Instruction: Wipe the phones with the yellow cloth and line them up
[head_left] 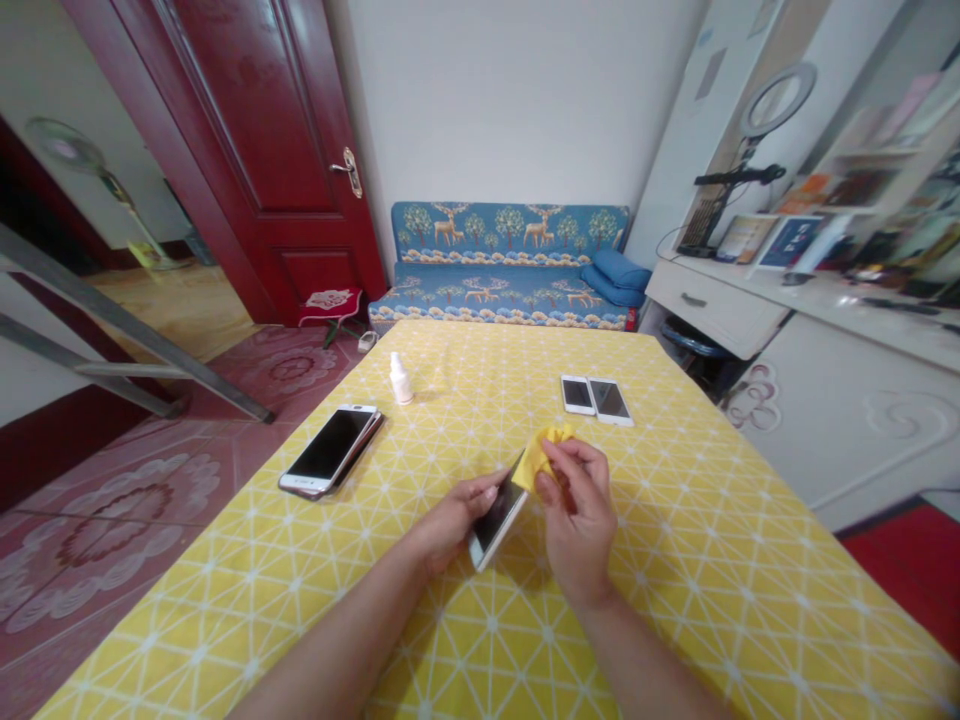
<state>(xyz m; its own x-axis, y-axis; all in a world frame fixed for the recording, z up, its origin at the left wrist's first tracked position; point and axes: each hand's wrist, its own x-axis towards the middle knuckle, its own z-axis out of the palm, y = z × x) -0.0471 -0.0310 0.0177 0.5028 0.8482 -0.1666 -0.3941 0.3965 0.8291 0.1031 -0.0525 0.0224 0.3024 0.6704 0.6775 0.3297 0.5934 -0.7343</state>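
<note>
Aslant, the held phone (498, 516) (tilted), far end rightward.

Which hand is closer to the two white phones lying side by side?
Right. The right hand is on the near side of the two white phones; the left hand is farther off, to their left.
</note>
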